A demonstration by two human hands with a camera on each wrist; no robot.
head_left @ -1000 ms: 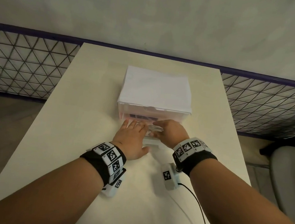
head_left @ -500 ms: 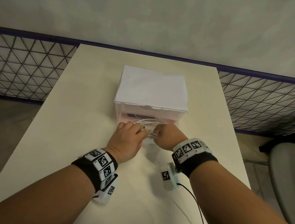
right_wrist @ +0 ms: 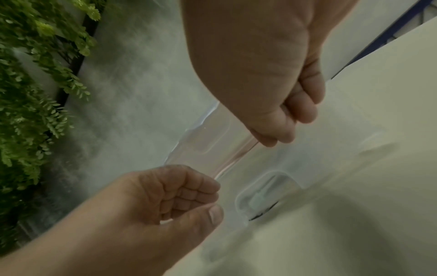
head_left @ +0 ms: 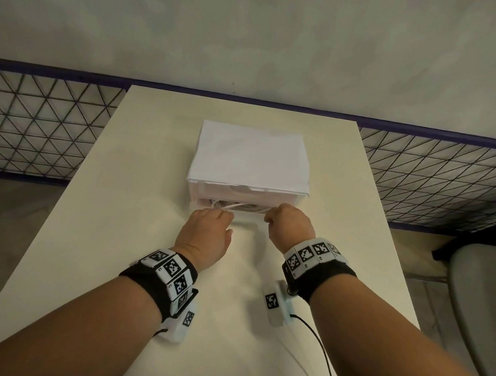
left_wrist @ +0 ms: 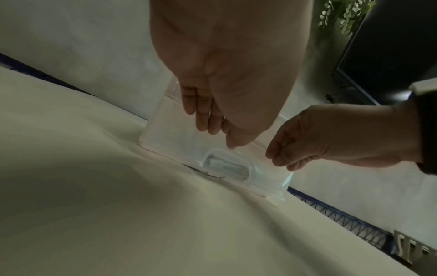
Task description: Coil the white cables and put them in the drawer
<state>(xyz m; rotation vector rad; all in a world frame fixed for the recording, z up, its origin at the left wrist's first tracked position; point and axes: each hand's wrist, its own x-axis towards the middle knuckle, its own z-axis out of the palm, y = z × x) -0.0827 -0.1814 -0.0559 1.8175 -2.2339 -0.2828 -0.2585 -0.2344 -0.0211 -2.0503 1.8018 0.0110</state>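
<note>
A translucent drawer unit with white paper on top stands mid-table. Its lower drawer sticks out a little, and white cables lie coiled inside. My left hand is at the drawer's left front corner and my right hand at its right front corner. In the left wrist view both hands, left and right, hover over the drawer front with fingers curled. In the right wrist view the left palm shows nothing held. The right thumb tip touches the drawer's clear rim.
The cream table has open surface on both sides of the unit. A black mesh fence runs behind it and a grey chair stands at the right. A black cord trails from my right wrist camera. Green foliage hangs on the wall.
My hands have come off the cables at the drawer's middle and moved apart to its front corners. The drawer stands less far out than before.
</note>
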